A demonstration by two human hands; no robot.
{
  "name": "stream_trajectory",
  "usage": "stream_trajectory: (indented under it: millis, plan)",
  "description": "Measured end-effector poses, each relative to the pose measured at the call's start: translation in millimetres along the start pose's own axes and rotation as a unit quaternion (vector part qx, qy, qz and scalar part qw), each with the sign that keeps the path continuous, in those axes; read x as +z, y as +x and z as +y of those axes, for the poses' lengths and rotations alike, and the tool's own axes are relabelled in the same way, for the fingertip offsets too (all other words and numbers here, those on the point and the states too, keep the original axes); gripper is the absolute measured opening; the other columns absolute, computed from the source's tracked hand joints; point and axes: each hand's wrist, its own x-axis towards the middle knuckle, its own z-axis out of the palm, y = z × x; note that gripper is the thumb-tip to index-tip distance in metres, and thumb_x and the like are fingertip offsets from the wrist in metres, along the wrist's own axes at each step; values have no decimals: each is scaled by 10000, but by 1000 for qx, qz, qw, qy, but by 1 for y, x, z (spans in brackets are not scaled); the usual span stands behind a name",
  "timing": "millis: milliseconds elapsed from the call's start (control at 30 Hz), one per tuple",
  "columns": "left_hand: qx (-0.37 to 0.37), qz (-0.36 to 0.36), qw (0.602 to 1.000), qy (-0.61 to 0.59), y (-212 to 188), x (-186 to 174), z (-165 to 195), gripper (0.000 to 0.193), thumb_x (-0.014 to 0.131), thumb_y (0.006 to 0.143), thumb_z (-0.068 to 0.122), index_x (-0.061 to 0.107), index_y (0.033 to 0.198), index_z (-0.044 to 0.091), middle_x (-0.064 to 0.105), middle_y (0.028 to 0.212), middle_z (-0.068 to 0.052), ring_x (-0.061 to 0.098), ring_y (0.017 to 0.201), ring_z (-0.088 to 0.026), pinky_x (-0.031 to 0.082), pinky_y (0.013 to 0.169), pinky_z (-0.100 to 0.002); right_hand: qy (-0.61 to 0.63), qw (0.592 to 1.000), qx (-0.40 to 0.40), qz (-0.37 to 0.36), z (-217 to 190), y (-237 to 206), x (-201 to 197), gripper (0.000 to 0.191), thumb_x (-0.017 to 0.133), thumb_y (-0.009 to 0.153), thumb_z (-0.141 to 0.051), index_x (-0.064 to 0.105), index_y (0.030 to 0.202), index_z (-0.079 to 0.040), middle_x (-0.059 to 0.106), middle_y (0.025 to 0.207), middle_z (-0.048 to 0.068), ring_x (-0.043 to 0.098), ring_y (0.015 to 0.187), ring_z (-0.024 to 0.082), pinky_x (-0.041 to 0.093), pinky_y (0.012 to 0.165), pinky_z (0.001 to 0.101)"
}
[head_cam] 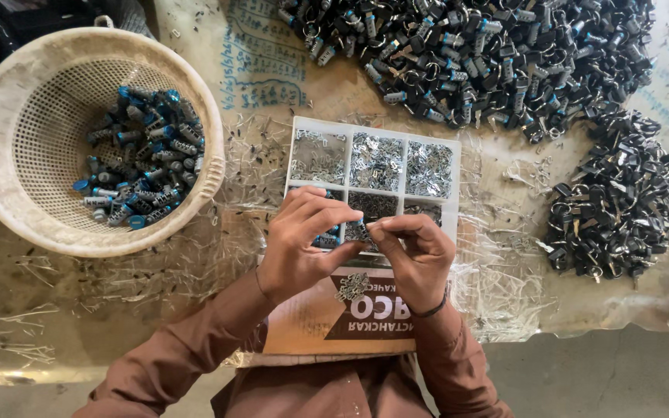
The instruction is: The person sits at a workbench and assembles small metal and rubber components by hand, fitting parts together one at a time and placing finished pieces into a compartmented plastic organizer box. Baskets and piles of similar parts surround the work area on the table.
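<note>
- A round white perforated basket [9,193] sat at the table's left edge, part-filled with small blue-and-silver lock cylinders [142,159].
- The table [118,286], covered in crinkled clear plastic sheet, was strewn with tiny metal scraps between the basket and the tray.
- The left hand [300,244], near the table's front edge at centre, had its grip clamped around a small blue-and-silver cylinder [328,238], thumb beneath and fingers curled over the top.
- A white compartment tray [373,128] of sorted small metal parts lay just beyond both hands; a printed cardboard piece [311,321] lay under the wrists, with a little cluster of metal parts [352,286] on it.
- The right hand [420,259] had its grip pinched together at the cylinder's end, seemingly on a tiny part too small to make out. Judged from this, steadying the cylinder firmly and feeding the small piece in squarely over the tray would serve best.
- A large heap of black and silver lock parts [489,54] filled the far right corner, with a smaller pile [613,209] at the right edge.
</note>
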Motion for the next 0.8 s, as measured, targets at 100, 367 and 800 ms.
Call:
stream_trajectory:
  millis: [100, 367, 800]
  plan:
    - [1, -1, 1000, 3, -1, 0, 0, 412, 909, 740, 175, 731, 1108, 127, 728, 1067, -55, 672, 1011, -269, 498, 1032, -439, -20, 999, -30, -4, -1, 0, 0, 167, 736, 919, 113, 666, 1024, 3, 749, 1012, 105, 734, 958, 138, 601, 840, 258]
    - [5, -4, 1000, -1, -1, -1, 0, 401, 904, 746, 178, 736, 1107, 128, 725, 1065, -55, 673, 1021, -265, 496, 1037, -440, -13, 999, -28, -36, -2, 3, -10, 171, 753, 892, 132, 696, 994, 8, 760, 988, 119, 750, 961, 160, 609, 838, 269]
    - [2, -13, 1000, -8, -3, -3, 3, 416, 886, 752, 136, 742, 1142, 147, 720, 1102, -40, 664, 1044, -260, 513, 1018, -409, -52, 993, -94, -51, -9, 5, -7, 176, 751, 879, 137, 688, 980, 7, 750, 988, 112, 730, 927, 144, 591, 812, 255]
